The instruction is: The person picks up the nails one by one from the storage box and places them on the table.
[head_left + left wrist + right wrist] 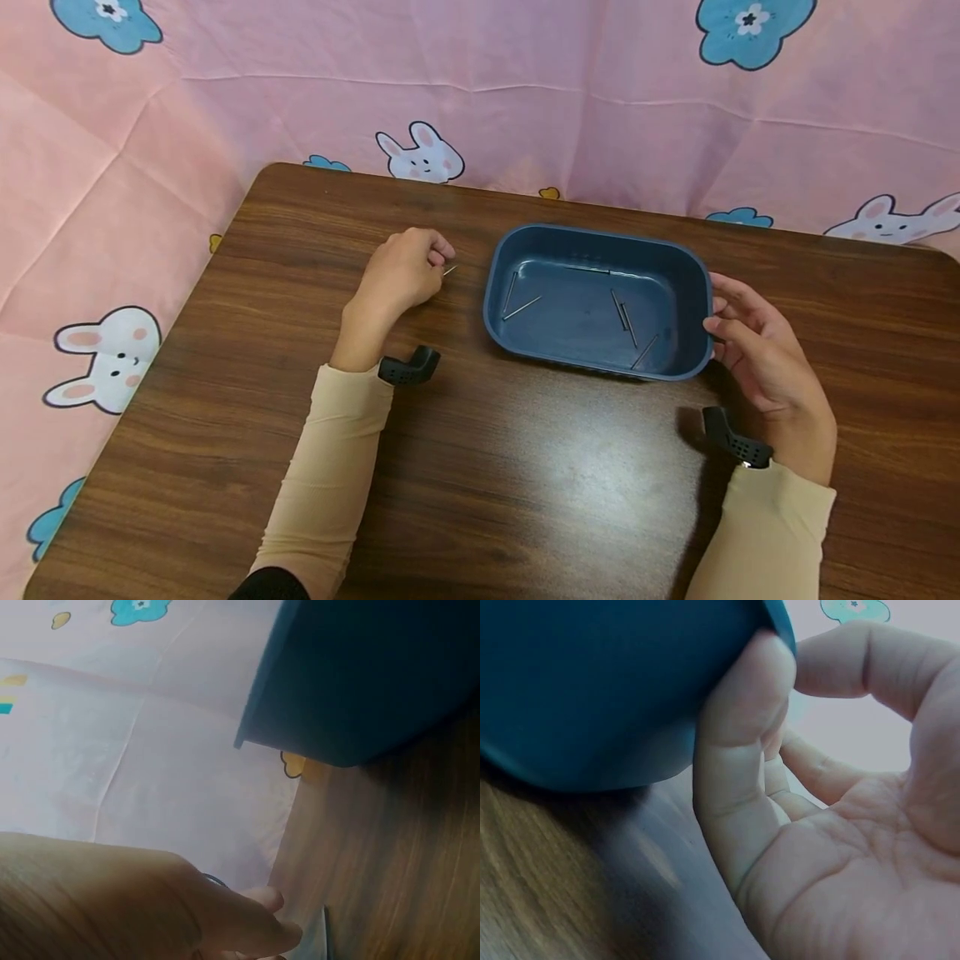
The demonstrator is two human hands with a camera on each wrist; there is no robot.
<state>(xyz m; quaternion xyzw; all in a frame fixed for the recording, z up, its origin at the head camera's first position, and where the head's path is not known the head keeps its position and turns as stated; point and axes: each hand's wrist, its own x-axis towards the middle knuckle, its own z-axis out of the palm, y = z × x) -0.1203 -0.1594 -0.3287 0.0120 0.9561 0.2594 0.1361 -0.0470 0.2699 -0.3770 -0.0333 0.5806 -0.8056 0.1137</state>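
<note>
A dark blue plastic tray (pixel 592 363) sits on the table, with several thin metal nails (pixel 522 307) scattered over its floor. My right hand (pixel 772 358) grips the tray's right end, thumb at the rim and fingers against the outer wall; the right wrist view shows these fingers (pixel 739 750) up close. Left of the tray, my left hand (pixel 401 271) is low over the table, its fingers bent. One more nail (pixel 450 271) pokes out beside its fingertips. In the left wrist view that nail (pixel 326 934) runs off the bottom edge, so whether the fingers pinch it is hidden.
The brown wooden table (pixel 525 483) spreads around the tray and toward the front. Behind it and along the left hangs a pink cloth (pixel 300 92) printed with rabbits and blue flowers. Black wrist devices (pixel 408 367) sit on both forearms.
</note>
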